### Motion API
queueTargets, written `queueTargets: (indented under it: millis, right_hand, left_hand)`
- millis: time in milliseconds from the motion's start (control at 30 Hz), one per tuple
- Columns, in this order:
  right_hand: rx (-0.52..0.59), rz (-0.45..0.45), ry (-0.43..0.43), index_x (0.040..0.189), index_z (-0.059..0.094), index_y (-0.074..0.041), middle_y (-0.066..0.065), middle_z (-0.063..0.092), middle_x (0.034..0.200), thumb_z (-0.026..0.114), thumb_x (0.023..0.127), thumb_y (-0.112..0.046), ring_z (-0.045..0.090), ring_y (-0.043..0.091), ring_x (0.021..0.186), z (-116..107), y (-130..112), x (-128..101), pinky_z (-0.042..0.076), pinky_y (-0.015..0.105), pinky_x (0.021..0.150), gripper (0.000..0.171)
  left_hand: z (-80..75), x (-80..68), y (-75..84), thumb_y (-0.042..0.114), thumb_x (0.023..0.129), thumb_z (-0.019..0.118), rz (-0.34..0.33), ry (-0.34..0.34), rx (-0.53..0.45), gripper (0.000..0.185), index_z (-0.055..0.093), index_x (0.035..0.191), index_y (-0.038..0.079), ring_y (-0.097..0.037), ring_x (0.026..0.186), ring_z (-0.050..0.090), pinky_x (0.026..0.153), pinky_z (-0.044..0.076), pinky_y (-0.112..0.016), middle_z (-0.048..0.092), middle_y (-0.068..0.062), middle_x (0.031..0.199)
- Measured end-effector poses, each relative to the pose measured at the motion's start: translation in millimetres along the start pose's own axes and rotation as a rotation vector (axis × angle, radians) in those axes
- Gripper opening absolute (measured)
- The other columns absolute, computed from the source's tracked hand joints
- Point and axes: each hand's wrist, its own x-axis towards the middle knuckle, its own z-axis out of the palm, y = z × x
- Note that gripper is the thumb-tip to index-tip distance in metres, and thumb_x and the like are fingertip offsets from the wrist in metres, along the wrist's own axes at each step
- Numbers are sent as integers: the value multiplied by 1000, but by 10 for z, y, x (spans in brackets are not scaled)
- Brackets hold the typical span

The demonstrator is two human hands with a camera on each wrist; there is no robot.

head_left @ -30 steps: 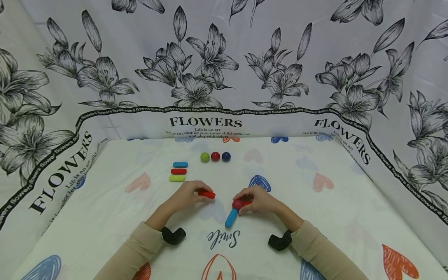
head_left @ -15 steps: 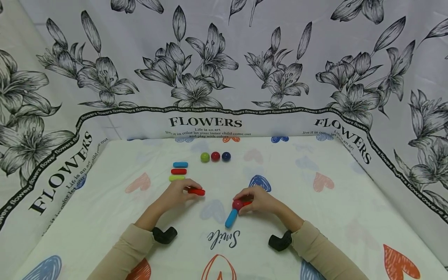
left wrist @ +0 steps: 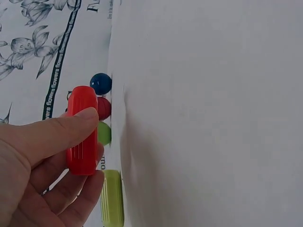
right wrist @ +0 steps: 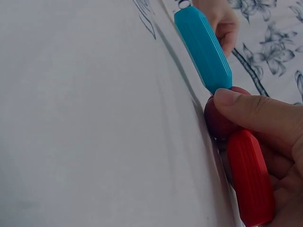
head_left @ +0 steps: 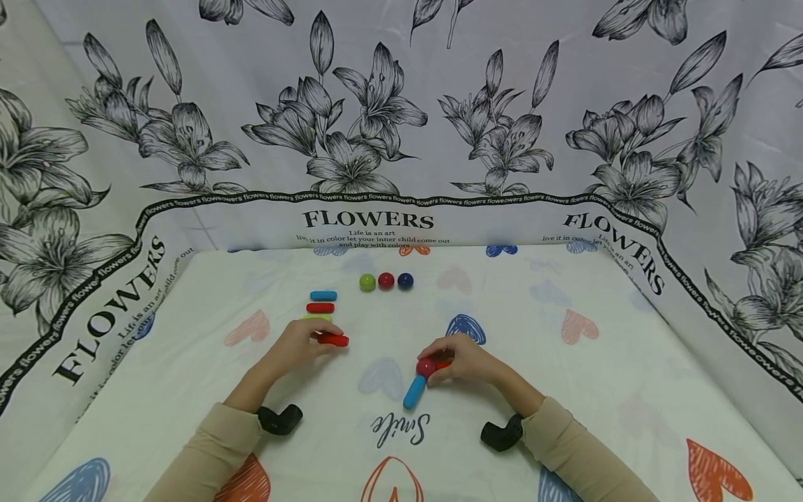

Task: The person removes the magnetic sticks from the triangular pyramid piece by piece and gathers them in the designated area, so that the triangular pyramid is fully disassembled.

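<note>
My left hand (head_left: 301, 341) pinches a red stick (head_left: 333, 340) between thumb and fingers; the left wrist view shows that red stick (left wrist: 82, 130) under the thumb. It sits just below the yellow-green stick (head_left: 311, 318), which the hand partly hides. My right hand (head_left: 461, 359) grips a red ball (head_left: 426, 367) joined to a blue stick (head_left: 414, 392) and a red stick (head_left: 442, 364). In the right wrist view the thumb lies on the red ball (right wrist: 218, 118), between the blue stick (right wrist: 203, 45) and the red stick (right wrist: 251, 177).
A blue stick (head_left: 323, 295) and a red stick (head_left: 320, 307) lie in a column at the left. A green ball (head_left: 367, 282), a red ball (head_left: 385, 280) and a dark blue ball (head_left: 405, 281) stand in a row behind. Flower-printed cloth walls enclose the table (head_left: 564, 390).
My left hand has carried its red stick leftward and slightly back, toward the column of sticks. The right hand and its joined pieces have stayed put.
</note>
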Motion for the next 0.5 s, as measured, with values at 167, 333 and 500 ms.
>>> queueTargets:
  millis: [167, 333, 500]
  right_hand:
    - [2, 8, -1, 112, 71, -7, 13, 72, 113, 79, 78, -14, 62, 11, 97, 0, -12, -8, 50, 10, 83, 35]
    - [8, 18, 3, 112, 71, -7, 13, 71, 113, 79, 78, -14, 61, 12, 98, 4, -18, -14, 50, 11, 83, 36]
    - [4, 19, 6, 112, 71, -7, 13, 71, 113, 80, 78, -15, 61, 12, 98, 8, -14, -14, 50, 11, 83, 36]
  left_hand:
    - [-42, -21, -58, 9, 80, 76, -25, 8, 0, 21, 74, 101, 8, -26, 98, 65, 83, 58, -39, 73, -12, 107]
    - [-74, -43, -124, 7, 80, 75, -38, 18, 10, 21, 74, 101, 7, -30, 103, 64, 83, 58, -39, 70, -16, 115]
    - [-111, -59, -173, 5, 79, 76, -21, 38, 11, 22, 74, 101, 6, -30, 101, 65, 81, 59, -36, 72, -14, 112]
